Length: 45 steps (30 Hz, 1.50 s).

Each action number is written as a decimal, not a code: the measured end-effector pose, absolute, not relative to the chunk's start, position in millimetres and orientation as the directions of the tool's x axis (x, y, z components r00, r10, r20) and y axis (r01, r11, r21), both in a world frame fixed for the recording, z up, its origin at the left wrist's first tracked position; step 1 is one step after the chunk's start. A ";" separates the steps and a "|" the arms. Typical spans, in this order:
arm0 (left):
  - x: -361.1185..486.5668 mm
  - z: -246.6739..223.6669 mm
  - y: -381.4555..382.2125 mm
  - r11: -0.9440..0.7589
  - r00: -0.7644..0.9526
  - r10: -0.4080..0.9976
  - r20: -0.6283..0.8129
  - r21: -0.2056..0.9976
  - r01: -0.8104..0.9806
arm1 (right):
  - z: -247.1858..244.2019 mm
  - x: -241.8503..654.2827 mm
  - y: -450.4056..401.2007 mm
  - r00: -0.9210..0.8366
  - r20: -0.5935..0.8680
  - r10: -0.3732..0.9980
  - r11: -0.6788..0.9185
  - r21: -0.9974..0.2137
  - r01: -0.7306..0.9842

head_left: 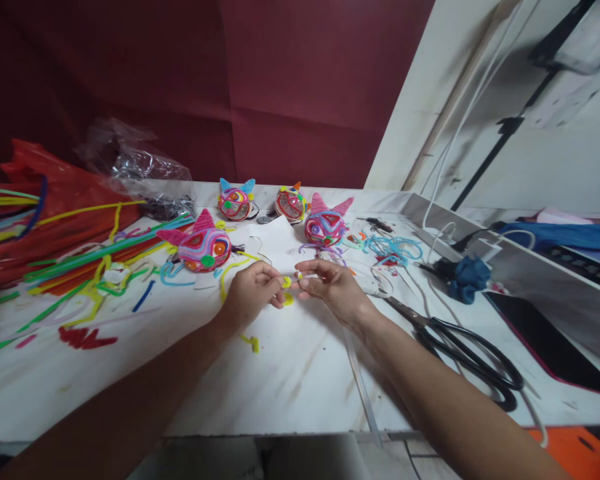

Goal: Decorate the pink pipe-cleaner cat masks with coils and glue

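Over the middle of the table, my left hand (255,288) pinches a yellow pipe cleaner (287,282), part of which looks curled at the fingertips. Close beside it, my right hand (333,287) has thumb and forefinger closed on a small pale-and-yellow piece (299,275), too small to name. More yellow pipe cleaner (225,283) trails on the table behind my left hand. Just past my hands sit a pink eared head (203,250) wound from pipe cleaners and a second pink-eared head (326,228). Two further heads, one blue-eared (236,202) and one orange-eared (291,202), stand behind.
Large black-handled scissors (450,340) lie right of my right forearm. Loose pipe cleaners (105,267) and a red plastic bag (60,180) spread over the left side. Blue pipe cleaners (395,248), white cables (423,293) and a dark phone-like slab (545,340) are at right.
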<state>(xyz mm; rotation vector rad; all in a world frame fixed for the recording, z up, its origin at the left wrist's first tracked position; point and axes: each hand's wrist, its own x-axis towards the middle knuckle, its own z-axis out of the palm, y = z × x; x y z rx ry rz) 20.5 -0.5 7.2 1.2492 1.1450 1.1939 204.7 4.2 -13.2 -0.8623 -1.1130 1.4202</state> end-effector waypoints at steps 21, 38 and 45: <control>17.1 2.3 -2.9 -0.081 0.134 0.987 0.084 0.996 -0.029 | -10.4 197.3 -1.5 -0.215 0.125 0.968 0.090 -0.982 -0.165; 18.4 4.0 -2.5 -0.010 0.137 0.990 0.011 1.000 -0.013 | -6.2 198.7 1.2 -0.001 0.242 0.970 0.233 -0.935 -0.266; 18.3 5.4 -4.2 0.014 0.143 0.990 -0.011 1.000 -0.023 | -5.7 195.0 0.7 0.054 0.283 0.958 0.288 -0.937 -0.199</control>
